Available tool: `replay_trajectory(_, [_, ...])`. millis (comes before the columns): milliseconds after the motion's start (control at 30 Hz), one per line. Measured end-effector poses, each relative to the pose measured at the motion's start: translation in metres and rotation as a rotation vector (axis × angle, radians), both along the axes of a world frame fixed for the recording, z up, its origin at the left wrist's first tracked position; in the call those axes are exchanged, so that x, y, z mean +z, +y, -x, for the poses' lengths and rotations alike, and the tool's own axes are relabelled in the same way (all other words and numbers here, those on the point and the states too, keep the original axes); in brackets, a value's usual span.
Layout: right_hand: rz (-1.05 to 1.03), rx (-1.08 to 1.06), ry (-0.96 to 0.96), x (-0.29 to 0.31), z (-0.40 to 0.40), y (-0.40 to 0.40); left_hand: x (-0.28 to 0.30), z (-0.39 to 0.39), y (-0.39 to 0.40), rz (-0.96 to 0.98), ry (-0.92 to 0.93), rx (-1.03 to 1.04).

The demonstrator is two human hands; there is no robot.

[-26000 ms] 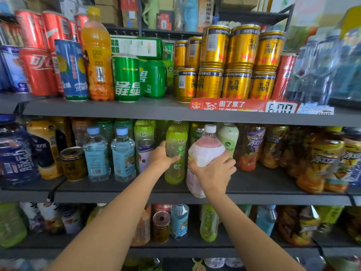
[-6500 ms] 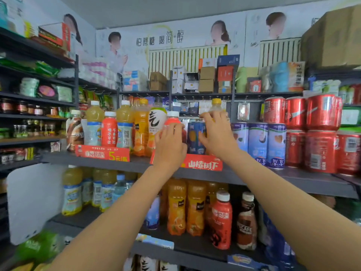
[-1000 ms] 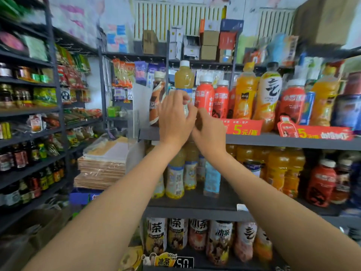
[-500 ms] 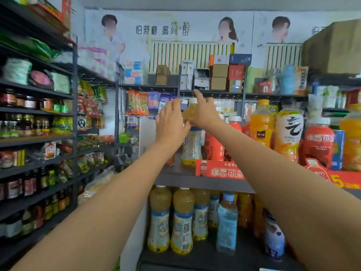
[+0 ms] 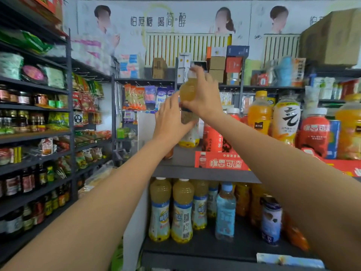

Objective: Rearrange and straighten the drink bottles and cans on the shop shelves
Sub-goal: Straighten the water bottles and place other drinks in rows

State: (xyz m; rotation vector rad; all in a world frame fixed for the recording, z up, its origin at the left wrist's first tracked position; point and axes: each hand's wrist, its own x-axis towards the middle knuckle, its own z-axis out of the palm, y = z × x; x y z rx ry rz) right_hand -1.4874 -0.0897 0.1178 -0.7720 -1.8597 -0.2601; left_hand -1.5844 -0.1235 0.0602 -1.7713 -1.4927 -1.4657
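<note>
Gripping a pale yellow juice bottle (image 5: 188,112) at the left end of the upper drinks shelf (image 5: 195,171), both hands at once: right hand (image 5: 203,96) curled round the shoulder and neck from the right, fingertips near the white cap; left hand (image 5: 170,122) wrapped round the label band from the left and lower down. Standing upright, long axis vertical, base at or just above the shelf board — cannot tell whether touching. Lying between the two palms, so equally near to each; the right higher, the left lower. Just beside it on the right, a red bottle (image 5: 213,135), close enough to catch on any sideways shift. Likely next: setting it square at the shelf end, label outward, which calls for keeping that axis plumb. Against half a second ago: view tilted down a little, bottle more exposed, left hand now closed on the body rather than raised flat beside it, right hand moved from the top to the neck.
</note>
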Motion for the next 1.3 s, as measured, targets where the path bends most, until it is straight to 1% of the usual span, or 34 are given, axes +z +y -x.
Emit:
replay_trajectory(133, [-0.14, -0.031, 0.062, 0.011, -0.02, -0.043, 0.005, -0.025, -0.032, -0.151, -0.139, -0.15])
replay_trajectory(200, [-0.176, -0.004, 0.067, 0.002, -0.029, -0.062, -0.002, -0.033, -0.048, -0.222, -0.194, -0.196])
replay_trajectory(267, [-0.195, 0.013, 0.048, -0.014, -0.037, -0.079, -0.019, -0.041, -0.063, -0.254, -0.221, -0.239])
replay_trajectory(333, [-0.214, -0.003, 0.01, -0.035, -0.046, -0.093, -0.04, -0.051, -0.078, -0.21, -0.24, -0.264])
replay_trajectory(433, [-0.24, -0.081, -0.061, -0.072, -0.056, -0.103, -0.067, -0.058, -0.093, -0.013, -0.24, -0.283])
replay_trajectory(500, [-0.217, -0.12, -0.084, -0.098, -0.06, -0.103, -0.084, -0.056, -0.096, 0.088, -0.234, -0.331])
replay_trajectory(567, [-0.116, -0.086, -0.092, -0.124, -0.067, -0.1, -0.104, -0.053, -0.096, 0.193, -0.22, -0.35])
replay_trajectory(667, [0.133, 0.124, -0.085, -0.159, -0.085, -0.096, -0.139, -0.045, -0.086, 0.363, -0.186, -0.299])
replay_trajectory(700, [0.176, 0.139, -0.122, -0.171, -0.091, -0.093, -0.149, -0.042, -0.081, 0.41, -0.176, -0.268])
replay_trajectory(800, [0.258, 0.039, -0.265, -0.204, -0.1, -0.079, -0.176, -0.035, -0.065, 0.537, -0.142, -0.189])
replay_trajectory(900, [0.488, -0.073, -0.365, -0.231, -0.096, -0.066, -0.192, -0.036, -0.05, 0.601, -0.101, -0.145])
replay_trajectory(967, [0.605, -0.079, -0.408, -0.248, -0.09, -0.056, -0.195, -0.04, -0.042, 0.631, -0.11, -0.118])
replay_trajectory(1033, [0.72, -0.027, -0.377, -0.264, -0.083, -0.045, -0.196, -0.045, -0.033, 0.649, -0.149, -0.098])
replay_trajectory(1100, [0.793, -0.004, -0.301, -0.275, -0.077, -0.035, -0.199, -0.051, -0.026, 0.639, -0.166, -0.063])
replay_trajectory(1200, [0.811, -0.053, -0.176, -0.281, -0.07, -0.024, -0.203, -0.056, -0.02, 0.622, -0.214, -0.031])
replay_trajectory(1300, [0.8, -0.11, -0.117, -0.286, -0.063, -0.017, -0.204, -0.056, -0.014, 0.632, -0.21, -0.032])
